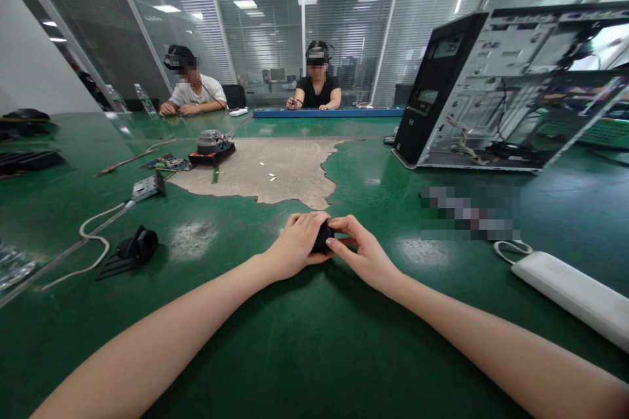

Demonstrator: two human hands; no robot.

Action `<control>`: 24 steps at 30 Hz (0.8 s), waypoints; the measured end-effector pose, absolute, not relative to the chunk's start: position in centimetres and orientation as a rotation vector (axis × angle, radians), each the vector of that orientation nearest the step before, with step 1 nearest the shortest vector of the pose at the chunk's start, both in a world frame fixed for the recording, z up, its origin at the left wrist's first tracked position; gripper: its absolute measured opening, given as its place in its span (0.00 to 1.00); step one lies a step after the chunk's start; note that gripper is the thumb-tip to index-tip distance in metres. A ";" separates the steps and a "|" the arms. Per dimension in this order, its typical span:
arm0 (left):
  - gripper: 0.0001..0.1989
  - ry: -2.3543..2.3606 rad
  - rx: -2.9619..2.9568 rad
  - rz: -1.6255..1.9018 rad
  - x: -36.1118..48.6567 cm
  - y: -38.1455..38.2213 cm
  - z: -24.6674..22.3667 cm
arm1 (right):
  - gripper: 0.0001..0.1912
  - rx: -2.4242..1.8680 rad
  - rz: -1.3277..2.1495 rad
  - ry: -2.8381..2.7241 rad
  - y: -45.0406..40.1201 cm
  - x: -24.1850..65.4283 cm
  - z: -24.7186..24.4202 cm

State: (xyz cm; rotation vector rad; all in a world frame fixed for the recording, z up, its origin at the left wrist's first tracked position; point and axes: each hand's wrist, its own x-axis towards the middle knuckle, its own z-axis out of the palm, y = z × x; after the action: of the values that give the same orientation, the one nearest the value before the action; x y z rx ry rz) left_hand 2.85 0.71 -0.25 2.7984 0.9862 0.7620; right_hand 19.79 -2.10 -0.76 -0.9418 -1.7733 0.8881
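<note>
Between my two hands, just above the green table (295, 353), is a small black round part (323, 237), mostly covered by fingers, so its kind does not show. My left hand (296, 245) wraps around it from the left, with the back of the hand upward. From the right, my right hand (361, 252) pinches its edge between thumb and fingers. Beyond both hands lies a torn beige patch (289, 173) of the tabletop with small white scraps (272, 177) on it.
An open computer case (442, 98) stands at the right, near a white power strip (574, 294). To the left are a black plastic bracket (135, 247), a metal box with a cable (147, 188) and a cooler fan (213, 146). Two people (317, 88) sit across the table.
</note>
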 end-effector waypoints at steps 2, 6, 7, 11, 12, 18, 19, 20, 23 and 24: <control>0.31 0.987 2.796 0.757 2.9 0.7 -0.2 | 0.09 -0.954 0.891 -1.765 -2.0 19.8 -0.8; 0.30 0.980 2.777 0.759 2.9 0.7 -0.2 | 0.13 -1.006 0.906 -1.735 -1.9 19.7 -0.9; 0.30 0.977 2.775 0.759 2.9 0.7 -0.2 | 0.13 -1.017 0.914 -1.733 -1.9 19.7 -0.9; 0.30 0.975 2.778 0.760 2.9 0.8 -0.2 | 0.12 -0.996 0.926 -1.771 -2.1 19.7 -0.7; 0.30 0.975 2.781 0.761 2.9 0.8 -0.2 | 0.12 -0.975 0.922 -1.779 -2.1 19.7 -0.6; 0.31 0.969 2.780 0.783 2.9 0.8 -0.4 | 0.09 -0.940 0.953 -1.770 -2.2 19.8 -0.7; 0.31 0.971 2.778 0.786 2.9 0.8 -0.3 | 0.09 -0.945 0.958 -1.766 -2.2 19.8 -0.8; 0.31 0.974 2.777 0.787 2.9 0.7 -0.3 | 0.09 -0.950 0.958 -1.760 -2.1 19.8 -0.8; 0.30 0.980 2.773 0.771 2.9 0.7 -0.2 | 0.11 -0.968 0.952 -1.736 -2.0 19.8 -1.0; 0.30 0.981 2.771 0.765 2.9 0.7 -0.2 | 0.12 -0.980 0.955 -1.729 -1.9 19.8 -1.1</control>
State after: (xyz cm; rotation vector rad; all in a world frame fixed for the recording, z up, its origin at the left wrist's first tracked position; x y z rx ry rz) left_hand 2.89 0.71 -0.15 2.7713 0.9806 0.7650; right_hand 19.75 -1.93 -1.07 -0.9796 -1.7295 0.9548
